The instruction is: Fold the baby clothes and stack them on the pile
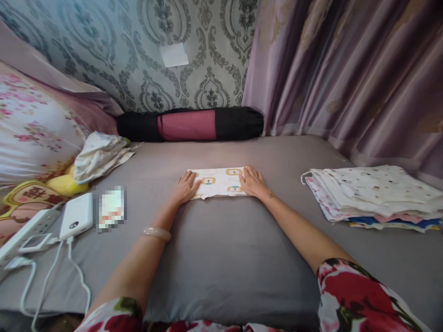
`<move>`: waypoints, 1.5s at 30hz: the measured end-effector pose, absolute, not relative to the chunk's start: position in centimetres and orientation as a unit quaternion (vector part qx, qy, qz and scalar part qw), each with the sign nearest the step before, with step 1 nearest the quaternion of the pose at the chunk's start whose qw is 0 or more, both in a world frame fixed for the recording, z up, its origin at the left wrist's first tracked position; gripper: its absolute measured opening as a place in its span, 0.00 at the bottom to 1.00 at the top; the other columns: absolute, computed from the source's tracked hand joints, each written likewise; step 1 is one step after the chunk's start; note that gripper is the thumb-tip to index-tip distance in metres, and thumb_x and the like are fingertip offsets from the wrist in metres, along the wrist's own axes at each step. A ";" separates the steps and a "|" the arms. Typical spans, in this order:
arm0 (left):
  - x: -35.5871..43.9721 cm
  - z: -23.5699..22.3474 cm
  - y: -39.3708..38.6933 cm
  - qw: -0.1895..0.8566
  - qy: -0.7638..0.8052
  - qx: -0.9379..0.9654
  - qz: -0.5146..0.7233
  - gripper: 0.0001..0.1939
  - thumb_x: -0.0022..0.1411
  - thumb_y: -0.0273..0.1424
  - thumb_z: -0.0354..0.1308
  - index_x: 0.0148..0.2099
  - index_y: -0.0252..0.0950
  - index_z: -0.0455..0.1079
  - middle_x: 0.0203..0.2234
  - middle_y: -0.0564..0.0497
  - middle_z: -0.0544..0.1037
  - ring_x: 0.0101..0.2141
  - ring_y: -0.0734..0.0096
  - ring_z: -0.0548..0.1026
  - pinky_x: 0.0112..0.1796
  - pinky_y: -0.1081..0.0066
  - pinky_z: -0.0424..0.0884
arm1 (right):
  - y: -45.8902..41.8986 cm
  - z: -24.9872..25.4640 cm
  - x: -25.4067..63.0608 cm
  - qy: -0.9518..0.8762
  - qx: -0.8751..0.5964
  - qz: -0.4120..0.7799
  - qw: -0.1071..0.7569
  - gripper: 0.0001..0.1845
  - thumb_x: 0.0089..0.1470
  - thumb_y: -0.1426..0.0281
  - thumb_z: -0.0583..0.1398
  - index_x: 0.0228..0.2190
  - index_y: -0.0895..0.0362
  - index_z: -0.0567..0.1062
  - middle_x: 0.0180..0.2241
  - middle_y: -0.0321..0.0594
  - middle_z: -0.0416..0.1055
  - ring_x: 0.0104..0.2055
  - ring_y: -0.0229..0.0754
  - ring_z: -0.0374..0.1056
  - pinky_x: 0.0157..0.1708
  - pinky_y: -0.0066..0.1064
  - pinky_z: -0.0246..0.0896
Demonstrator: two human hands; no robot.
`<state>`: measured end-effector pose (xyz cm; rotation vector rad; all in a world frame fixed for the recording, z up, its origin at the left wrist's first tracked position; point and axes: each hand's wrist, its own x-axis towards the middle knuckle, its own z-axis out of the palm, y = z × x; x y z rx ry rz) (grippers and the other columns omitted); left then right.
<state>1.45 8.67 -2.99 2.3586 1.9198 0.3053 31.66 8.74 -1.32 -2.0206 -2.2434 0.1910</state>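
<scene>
A folded white cloth (218, 189) with tan and green printed figures lies flat on the grey sheet, straight ahead of me. On its left end rests my left hand (187, 188), palm down with the fingers stretched out. My right hand (253, 181) lies the same way on the right end, fingers apart. Neither hand grips the cloth; both touch it from above. Whether any fingertips reach under its edges is hidden. The front edge of the cloth looks slightly uneven.
A stack of folded cloths (375, 193) sits at the right. To the left are a crumpled cloth (100, 157), a white power bank (76, 214), a power strip (29, 233) and cables. A black and red rolled bag (187, 124) lies along the wall.
</scene>
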 end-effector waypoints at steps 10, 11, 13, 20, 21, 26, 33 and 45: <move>2.9 -1.2 6.7 -0.003 0.630 0.769 0.109 0.27 0.71 0.43 0.36 0.63 0.34 0.58 0.65 0.38 0.58 0.65 0.56 0.54 0.62 0.51 0.51 | 8.6 0.4 30.0 -0.771 -0.631 0.033 0.076 0.32 0.65 0.63 0.39 0.64 0.66 0.55 0.68 0.52 0.45 0.70 0.51 0.37 0.66 0.50 0.29; 2.9 -1.1 6.4 -0.007 0.628 0.770 0.113 0.28 0.71 0.43 0.36 0.64 0.34 0.58 0.65 0.38 0.58 0.65 0.56 0.54 0.62 0.51 0.51 | 8.6 0.4 29.7 -0.775 -0.626 0.038 0.082 0.33 0.65 0.62 0.39 0.64 0.66 0.55 0.68 0.52 0.44 0.70 0.50 0.37 0.66 0.48 0.30; 2.5 -1.2 5.8 -0.008 0.624 0.772 0.119 0.28 0.71 0.43 0.36 0.64 0.34 0.57 0.65 0.39 0.58 0.65 0.56 0.54 0.62 0.52 0.51 | 8.7 0.2 29.2 -0.777 -0.621 0.050 0.084 0.33 0.65 0.62 0.39 0.64 0.66 0.55 0.68 0.51 0.44 0.70 0.50 0.37 0.66 0.45 0.32; 1.3 -2.6 5.2 0.017 0.619 0.768 0.161 0.27 0.70 0.42 0.37 0.64 0.34 0.58 0.65 0.41 0.59 0.63 0.60 0.58 0.62 0.58 0.54 | 9.0 -1.0 29.0 -0.775 -0.625 0.065 0.063 0.33 0.65 0.60 0.39 0.64 0.65 0.55 0.67 0.52 0.47 0.69 0.50 0.40 0.66 0.46 0.30; 1.2 -2.7 5.2 0.017 0.617 0.768 0.169 0.28 0.70 0.42 0.37 0.64 0.33 0.58 0.64 0.40 0.60 0.63 0.60 0.58 0.62 0.58 0.55 | 9.0 -1.1 29.0 -0.776 -0.624 0.063 0.063 0.33 0.65 0.60 0.39 0.64 0.65 0.55 0.67 0.53 0.48 0.69 0.50 0.40 0.66 0.46 0.30; 1.4 -2.7 5.0 0.015 0.616 0.758 0.215 0.26 0.70 0.41 0.39 0.63 0.34 0.59 0.63 0.41 0.61 0.62 0.61 0.61 0.61 0.61 0.58 | 9.4 -1.3 29.2 -0.775 -0.628 0.055 0.048 0.33 0.65 0.60 0.39 0.64 0.65 0.55 0.67 0.52 0.47 0.69 0.51 0.40 0.66 0.47 0.30; 1.2 -2.7 4.8 0.022 0.628 0.740 0.240 0.23 0.70 0.39 0.41 0.61 0.36 0.61 0.61 0.42 0.65 0.60 0.61 0.63 0.60 0.60 0.60 | 9.2 -0.4 27.7 -0.770 -0.634 0.066 0.034 0.32 0.65 0.62 0.39 0.64 0.63 0.56 0.68 0.52 0.46 0.69 0.51 0.39 0.65 0.51 0.31; 1.0 -2.6 4.7 0.029 0.625 0.734 0.264 0.22 0.69 0.38 0.42 0.60 0.33 0.62 0.59 0.41 0.67 0.59 0.61 0.65 0.60 0.62 0.60 | 8.6 -0.6 23.8 -0.789 -0.607 0.085 0.036 0.33 0.65 0.61 0.39 0.65 0.64 0.53 0.68 0.52 0.43 0.70 0.52 0.37 0.66 0.51 0.29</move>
